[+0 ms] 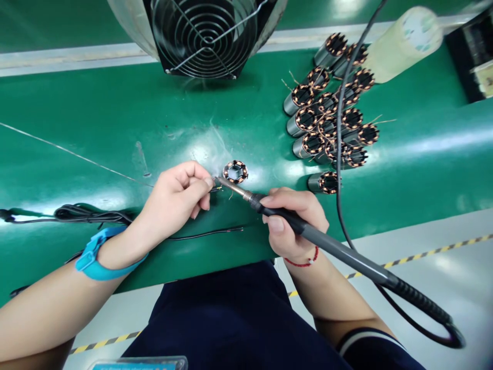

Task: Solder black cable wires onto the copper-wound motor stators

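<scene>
Beside one stator ring, left fingers pinch a wire, right fingers grip a soldering iron.

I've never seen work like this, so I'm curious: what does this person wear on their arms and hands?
The left hand and right hand are bare, with no gloves. The left wrist wears a wide blue strap. The right wrist wears a thin red cord with a small bead. The right sleeve is dark, with a pale stripe at the cuff.

A black square fan with a round wire guard stood beyond the green bench mat. A coiled thin black cable lay on the mat's left, and black-and-yellow striped tape marked the grey floor.
</scene>
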A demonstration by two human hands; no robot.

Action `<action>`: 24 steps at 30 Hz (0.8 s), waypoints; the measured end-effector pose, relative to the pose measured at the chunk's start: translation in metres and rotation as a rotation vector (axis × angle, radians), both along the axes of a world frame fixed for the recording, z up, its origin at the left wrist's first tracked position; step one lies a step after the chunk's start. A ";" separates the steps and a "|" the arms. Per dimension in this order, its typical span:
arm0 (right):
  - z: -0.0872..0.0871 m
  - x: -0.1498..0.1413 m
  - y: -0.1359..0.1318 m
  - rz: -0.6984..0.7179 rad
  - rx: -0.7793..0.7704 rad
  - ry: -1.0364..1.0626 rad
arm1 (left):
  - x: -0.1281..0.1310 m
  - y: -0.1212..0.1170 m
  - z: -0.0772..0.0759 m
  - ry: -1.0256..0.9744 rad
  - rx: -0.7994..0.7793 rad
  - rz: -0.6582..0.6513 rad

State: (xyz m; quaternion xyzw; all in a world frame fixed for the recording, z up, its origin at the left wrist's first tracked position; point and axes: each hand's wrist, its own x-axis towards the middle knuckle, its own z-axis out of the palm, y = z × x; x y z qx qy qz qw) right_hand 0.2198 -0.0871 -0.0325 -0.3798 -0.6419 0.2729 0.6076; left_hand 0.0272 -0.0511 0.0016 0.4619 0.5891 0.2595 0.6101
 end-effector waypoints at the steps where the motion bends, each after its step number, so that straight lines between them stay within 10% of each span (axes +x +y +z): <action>1: -0.001 0.000 0.000 -0.008 0.010 0.013 | 0.001 0.000 0.000 0.001 -0.002 -0.001; 24: 0.022 -0.009 0.054 0.300 -0.171 -0.683 | 0.000 0.003 0.000 0.029 0.017 -0.001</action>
